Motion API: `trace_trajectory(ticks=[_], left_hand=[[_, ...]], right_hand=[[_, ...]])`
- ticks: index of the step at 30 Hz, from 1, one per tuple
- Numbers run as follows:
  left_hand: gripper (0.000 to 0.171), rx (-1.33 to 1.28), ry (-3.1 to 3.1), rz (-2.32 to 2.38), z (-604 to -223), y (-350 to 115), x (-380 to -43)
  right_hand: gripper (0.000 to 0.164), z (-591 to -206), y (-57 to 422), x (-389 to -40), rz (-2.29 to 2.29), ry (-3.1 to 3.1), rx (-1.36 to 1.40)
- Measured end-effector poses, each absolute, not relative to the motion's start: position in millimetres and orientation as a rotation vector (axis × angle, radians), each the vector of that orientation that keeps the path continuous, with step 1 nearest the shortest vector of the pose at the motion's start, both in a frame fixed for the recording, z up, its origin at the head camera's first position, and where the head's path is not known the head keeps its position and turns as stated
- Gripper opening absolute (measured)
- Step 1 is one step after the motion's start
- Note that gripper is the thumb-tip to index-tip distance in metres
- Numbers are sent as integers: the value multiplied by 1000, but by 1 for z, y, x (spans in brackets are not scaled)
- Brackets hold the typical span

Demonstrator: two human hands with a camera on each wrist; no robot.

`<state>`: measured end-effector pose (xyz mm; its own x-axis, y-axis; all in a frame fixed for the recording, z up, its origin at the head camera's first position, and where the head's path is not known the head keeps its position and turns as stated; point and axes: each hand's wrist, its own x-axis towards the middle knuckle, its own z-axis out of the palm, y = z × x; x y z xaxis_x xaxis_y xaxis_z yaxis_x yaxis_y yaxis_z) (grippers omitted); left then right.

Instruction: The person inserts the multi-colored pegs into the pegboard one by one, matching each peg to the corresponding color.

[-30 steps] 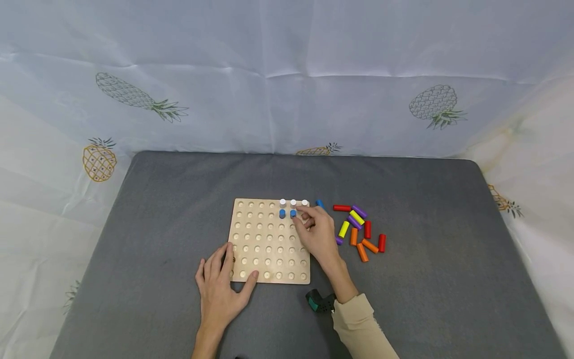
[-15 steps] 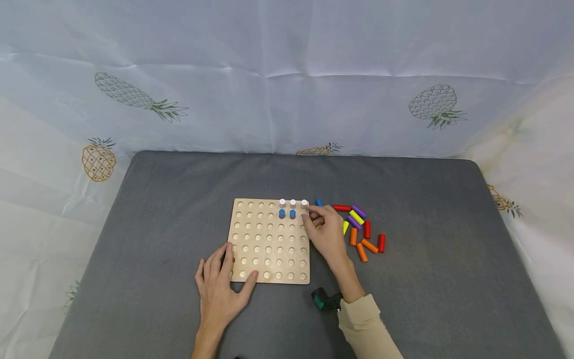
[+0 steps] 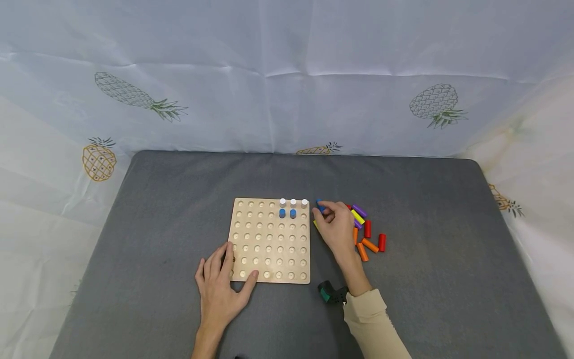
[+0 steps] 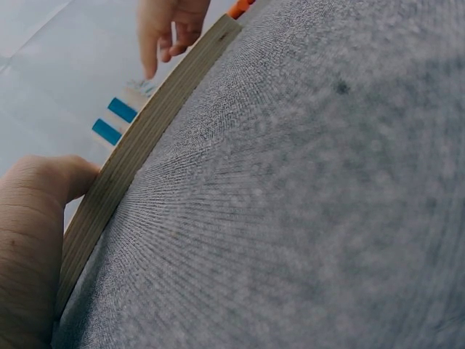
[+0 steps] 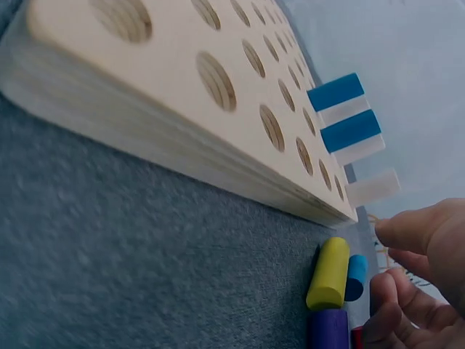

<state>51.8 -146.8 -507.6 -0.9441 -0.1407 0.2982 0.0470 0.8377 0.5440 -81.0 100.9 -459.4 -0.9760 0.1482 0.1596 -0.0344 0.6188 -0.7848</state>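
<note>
A wooden pegboard [image 3: 257,249] with rows of round holes lies on the grey table. Three white pegs [image 3: 282,203] stand upright in its back row at the right, and two blue pegs [image 3: 282,213] in the row before them. My left hand [image 3: 219,294] rests at the board's front left corner, fingers spread along its edges; the thumb [image 4: 76,174] touches the edge in the left wrist view. Just right of the board, my right hand [image 3: 337,227] hovers by a loose blue peg [image 5: 356,278], its fingers apart from it. A yellow peg [image 5: 329,273] lies beside that one.
Loose red [image 3: 382,243], orange [image 3: 362,252], purple [image 3: 359,211] and yellow pegs [image 3: 358,216] lie scattered right of the right hand. A black device [image 3: 331,291] sits at the right wrist. Behind the table hangs a pineapple-print cloth [image 3: 287,109].
My right hand has moved right, from the blue pegs in the board to the loose blue peg off its edge. The left hand has stayed in place.
</note>
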Motion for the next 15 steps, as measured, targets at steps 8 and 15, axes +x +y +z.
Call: trace_trajectory(ticks=[8, 15], left_hand=[[89, 73, -2698, -808, -507, -147, 52], [89, 73, -2697, -793, -507, -147, 52]], right_hand=[[27, -460, 103, -87, 1223, -2731, -176], [29, -462, 102, -89, 1163, -2788, -239]])
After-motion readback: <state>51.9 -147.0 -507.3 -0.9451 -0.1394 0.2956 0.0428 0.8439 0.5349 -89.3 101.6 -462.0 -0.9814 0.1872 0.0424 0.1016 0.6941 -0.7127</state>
